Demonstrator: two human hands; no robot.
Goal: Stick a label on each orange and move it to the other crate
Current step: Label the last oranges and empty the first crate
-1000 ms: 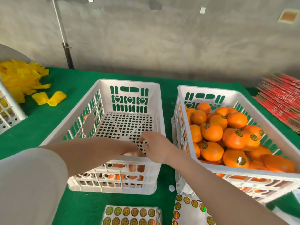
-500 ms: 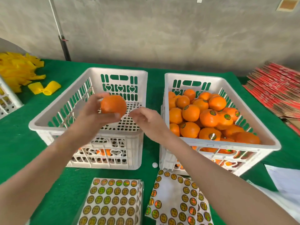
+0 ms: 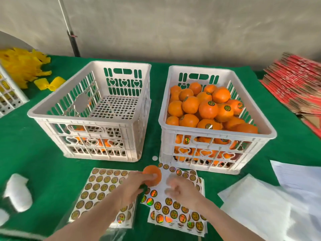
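My left hand (image 3: 133,186) grips an orange (image 3: 152,175) low over the sticker sheets, in front of the two white crates. My right hand (image 3: 180,190) hovers blurred over the right sticker sheet (image 3: 175,211), fingers curled toward the round gold labels; whether it pinches one is unclear. The left crate (image 3: 90,115) holds only a few oranges at its near end, seen through the wall. The right crate (image 3: 217,134) is heaped with oranges, many bearing labels. A second, fuller sticker sheet (image 3: 99,188) lies under my left wrist.
A green cloth (image 3: 43,162) covers the table. Yellow foam nets (image 3: 22,66) and part of another crate (image 3: 8,98) sit at the far left. Red flattened cartons (image 3: 295,84) are stacked at the right. White papers (image 3: 271,197) lie front right, white foam pieces (image 3: 17,192) front left.
Both hands came down from over the left crate toward me, and the orange moved with my left hand to just above the sticker sheets. The view tilted downward.
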